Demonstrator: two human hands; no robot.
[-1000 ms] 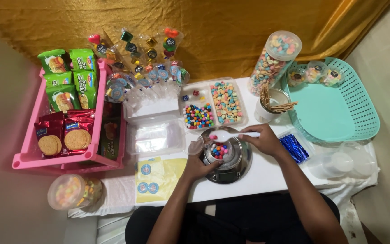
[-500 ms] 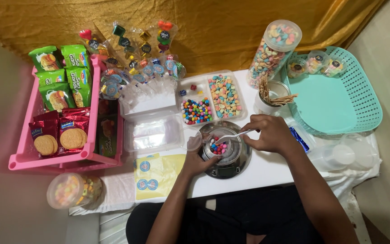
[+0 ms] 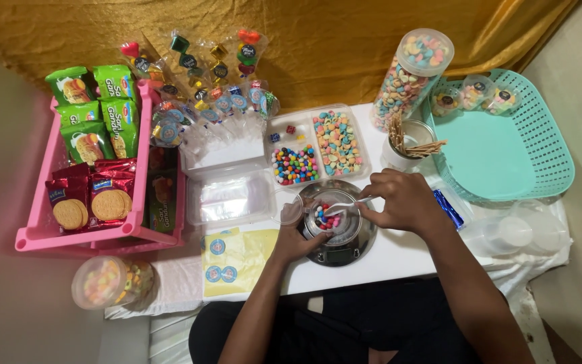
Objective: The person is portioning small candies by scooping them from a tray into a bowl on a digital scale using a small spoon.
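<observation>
A small clear cup (image 3: pixel 333 219) of coloured candies is steadied on the round scale (image 3: pixel 339 229) by the left hand (image 3: pixel 294 237), fingers curled against its side; a white spoon (image 3: pixel 346 204) is pinched in the right hand (image 3: pixel 404 200), tip over the cup; just beyond both hands a divided candy tray (image 3: pixel 316 147) is seen.

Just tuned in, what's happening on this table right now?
A person is portioning candy. The left hand steadies a small clear cup sitting on a round kitchen scale, and the right hand holds a white plastic spoon over the cup, which already has a few coloured candy balls in it. Just behind the scale sits a divided clear tray of candies. A teal basket sits to the right, a pink rack of biscuit packs to the left.
</observation>
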